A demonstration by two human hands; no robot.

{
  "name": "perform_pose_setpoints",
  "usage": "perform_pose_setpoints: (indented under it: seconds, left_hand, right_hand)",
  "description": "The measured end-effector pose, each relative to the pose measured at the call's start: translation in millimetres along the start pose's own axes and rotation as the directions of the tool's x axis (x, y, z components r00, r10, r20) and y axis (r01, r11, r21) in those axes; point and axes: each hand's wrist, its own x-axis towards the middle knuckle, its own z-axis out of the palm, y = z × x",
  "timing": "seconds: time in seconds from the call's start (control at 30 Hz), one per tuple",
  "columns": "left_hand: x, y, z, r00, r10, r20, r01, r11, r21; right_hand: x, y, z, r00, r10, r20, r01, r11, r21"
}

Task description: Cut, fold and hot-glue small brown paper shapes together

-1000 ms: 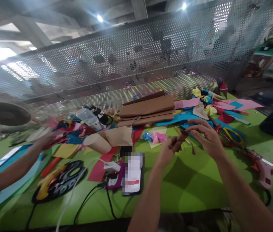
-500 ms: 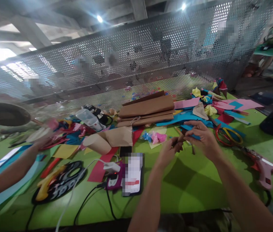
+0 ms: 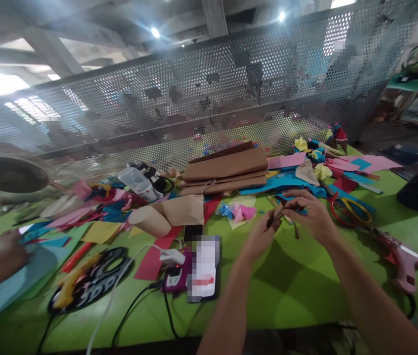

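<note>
In the head view, my left hand (image 3: 261,232) pinches a small brown paper piece (image 3: 278,212), with its fingers curled. My right hand (image 3: 310,214) meets it from the right, fingers bent and closed on the same piece. A bit of blue shows by the right fingers; I cannot tell whether it is held or lies behind. Just below the hands, a thin brown strip (image 3: 296,230) is on the green table (image 3: 279,291). To the left of my hands lies a clear bag of blue and pink pieces (image 3: 236,211).
A pink glue gun (image 3: 404,261) and red-yellow scissors (image 3: 349,209) lie at right. Folded brown paper (image 3: 227,165) is at the back. A phone (image 3: 206,266), a purple power strip (image 3: 175,278) and cables are left of my arms. Another person's hand (image 3: 7,256) is over blue paper, far left.
My hands stay in nearly the same place, with the right fingers drawn slightly closer around the brown piece. The other person's hand has moved left and down, away from the coloured scraps.
</note>
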Motion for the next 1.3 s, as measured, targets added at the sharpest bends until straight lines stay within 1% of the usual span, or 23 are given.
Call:
perform_pose_setpoints:
  seconds: [0.07,0.13,0.27,0.37,0.47,0.57,0.67,0.77,0.83,0.9,0.97,1.07,1.17,1.23,1.3]
  left_hand:
    - [-1.5,-0.9,-0.1,0.997,-0.071,-0.023,0.068,0.992,-0.103]
    - [-2.6,-2.5,-0.2,0.988,-0.142,-0.063,0.123,0.963,-0.238]
    - [-1.8,-2.3,-0.6,0.954,-0.248,-0.166,0.135,0.856,-0.5]
    - [0.1,0.6,-2.2,0.938,-0.297,-0.18,0.131,0.783,-0.608]
    - [1.4,2.4,-4.2,0.93,-0.328,-0.166,0.141,0.734,-0.664]
    - [3.1,0.7,-4.9,0.924,-0.346,-0.163,0.145,0.71,-0.689]
    - [6.2,-4.6,-5.5,0.921,-0.335,-0.2,0.121,0.733,-0.67]
    - [9.6,-10.6,-8.2,0.904,-0.326,-0.279,0.082,0.77,-0.633]
    - [10.9,-12.8,-10.5,0.894,-0.309,-0.324,0.059,0.799,-0.599]
    - [11.3,-12.5,-11.3,0.899,-0.277,-0.34,0.042,0.826,-0.562]
    - [10.8,-10.5,-9.2,0.915,-0.235,-0.327,0.027,0.846,-0.533]
    - [8.6,-7.4,-0.1,0.939,-0.203,-0.277,0.027,0.848,-0.53]
    - [4.9,-6.4,11.3,0.953,-0.213,-0.214,0.065,0.837,-0.544]
    - [2.7,-6.4,16.3,0.955,-0.219,-0.201,0.082,0.845,-0.529]
    - [1.7,-6.3,18.1,0.95,-0.216,-0.227,0.08,0.868,-0.49]
  right_hand:
    - [1.0,1.3,-0.1,0.999,0.041,0.011,-0.041,0.999,0.033]
    - [1.6,2.7,-0.9,0.998,0.064,0.021,-0.066,0.996,0.06]
    - [0.2,4.9,-3.0,0.994,0.1,0.045,-0.104,0.988,0.111]
    - [-2.1,3.7,-4.2,0.992,0.072,0.103,-0.085,0.989,0.124]
    - [-3.2,1.0,-4.0,0.989,0.019,0.147,-0.035,0.993,0.109]
    - [-2.8,1.6,-2.1,0.991,0.001,0.131,-0.01,0.997,0.073]
    - [-2.9,5.4,1.1,0.994,0.029,0.101,-0.036,0.997,0.073]
    - [-5.0,6.6,4.7,0.988,0.065,0.139,-0.076,0.994,0.08]
    - [-6.4,4.6,7.7,0.984,0.106,0.143,-0.124,0.984,0.125]
    - [-7.2,2.0,11.4,0.98,0.183,0.082,-0.196,0.96,0.2]
    - [-8.0,0.9,15.3,0.967,0.254,-0.019,-0.241,0.937,0.254]
    - [-13.9,2.6,21.6,0.944,0.289,-0.159,-0.243,0.935,0.257]
    - [-28.4,4.0,26.4,0.905,0.314,-0.287,-0.249,0.938,0.241]
    - [-41.0,3.6,24.2,0.891,0.322,-0.321,-0.264,0.941,0.212]
    - [-55.5,2.8,12.7,0.888,0.327,-0.323,-0.285,0.943,0.171]
